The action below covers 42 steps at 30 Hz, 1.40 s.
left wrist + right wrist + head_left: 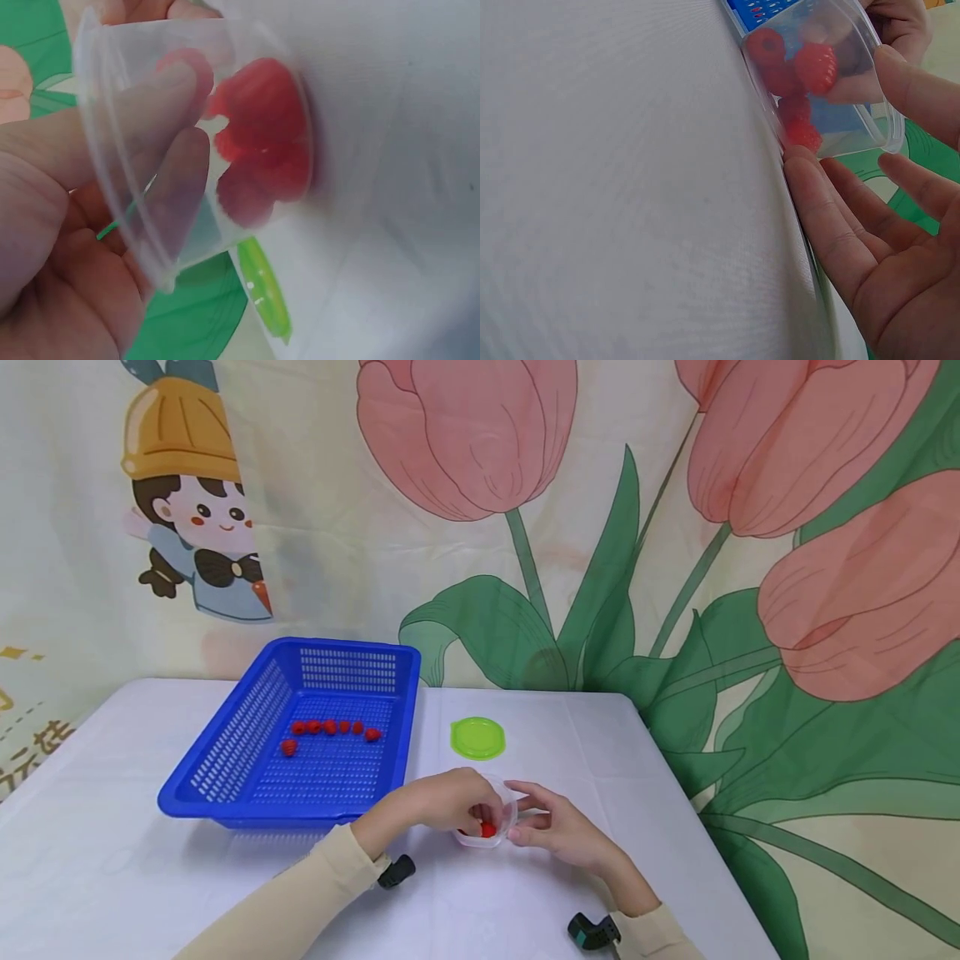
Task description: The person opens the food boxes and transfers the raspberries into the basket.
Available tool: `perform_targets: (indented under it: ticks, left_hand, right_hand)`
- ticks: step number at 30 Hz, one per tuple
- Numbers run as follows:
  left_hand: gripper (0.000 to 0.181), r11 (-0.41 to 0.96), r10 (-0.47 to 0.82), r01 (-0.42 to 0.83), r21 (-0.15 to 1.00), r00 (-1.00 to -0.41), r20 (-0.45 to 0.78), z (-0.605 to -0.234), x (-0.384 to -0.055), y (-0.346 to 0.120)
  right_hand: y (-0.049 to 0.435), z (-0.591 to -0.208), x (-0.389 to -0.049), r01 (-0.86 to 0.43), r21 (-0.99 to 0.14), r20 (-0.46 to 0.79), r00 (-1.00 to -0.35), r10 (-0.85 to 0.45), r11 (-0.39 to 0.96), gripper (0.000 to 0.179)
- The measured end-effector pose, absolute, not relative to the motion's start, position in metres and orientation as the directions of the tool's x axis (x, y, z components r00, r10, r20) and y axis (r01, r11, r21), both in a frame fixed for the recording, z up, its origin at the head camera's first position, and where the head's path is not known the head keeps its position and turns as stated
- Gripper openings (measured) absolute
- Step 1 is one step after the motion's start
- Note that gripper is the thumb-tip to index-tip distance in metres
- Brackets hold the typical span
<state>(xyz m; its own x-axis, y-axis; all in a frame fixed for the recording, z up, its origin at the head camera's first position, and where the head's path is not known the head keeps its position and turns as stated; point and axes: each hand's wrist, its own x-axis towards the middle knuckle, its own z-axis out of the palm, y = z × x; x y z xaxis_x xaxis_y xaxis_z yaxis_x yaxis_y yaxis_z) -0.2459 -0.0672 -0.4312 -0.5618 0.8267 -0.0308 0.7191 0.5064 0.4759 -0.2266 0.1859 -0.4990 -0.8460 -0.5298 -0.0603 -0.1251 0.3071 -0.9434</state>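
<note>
A small clear plastic tub (507, 806) stands on the table, with several red raspberries (262, 105) at its bottom. My left hand (457, 802) reaches down into the tub, and its thumb and fingers pinch a raspberry (196, 71), seen through the cloudy wall. At the tub's right side is my right hand (558, 831). Its fingers are spread and fairly straight, with one fingertip (889, 56) at the rim and another near the base. In the right wrist view, raspberries (780, 79) show through the tub's side.
A blue plastic basket (408, 718) stands to the left, with several raspberries (330, 727) on its floor. Behind the tub lies a bright green lid (477, 738). A white cloth covers the table (577, 743), and a printed tulip backdrop (465, 435) hangs behind it.
</note>
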Motion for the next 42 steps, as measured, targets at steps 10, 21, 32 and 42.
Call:
perform_targets:
  ticks: [10, 21, 32, 42]
  left_hand:
    - [0.021, 0.517, 0.797, 0.688, 0.51, -0.604, 0.008, -0.408, -0.237, -0.085]
    - [0.022, 0.506, 0.784, 0.685, 0.524, -0.619, 0.052, -0.378, -0.236, -0.116]
    - [0.025, 0.569, 0.711, 0.626, 0.534, -0.7, 0.062, -0.341, -0.247, -0.155]
    - [0.028, 0.66, 0.657, 0.593, 0.461, -0.754, 0.03, -0.317, -0.277, -0.2]
  right_hand:
    - [0.182, -0.497, -0.227, -0.107, -0.947, -0.074, -0.846, -0.528, 0.304, 0.075]
    - [0.182, -0.5, -0.227, -0.106, -0.931, -0.086, -0.866, -0.492, 0.349, 0.073]
    - [0.182, -0.501, -0.226, -0.097, -0.93, -0.09, -0.874, -0.477, 0.354, 0.073]
    - [0.182, -0.499, -0.225, -0.104, -0.94, -0.075, -0.867, -0.493, 0.326, 0.072]
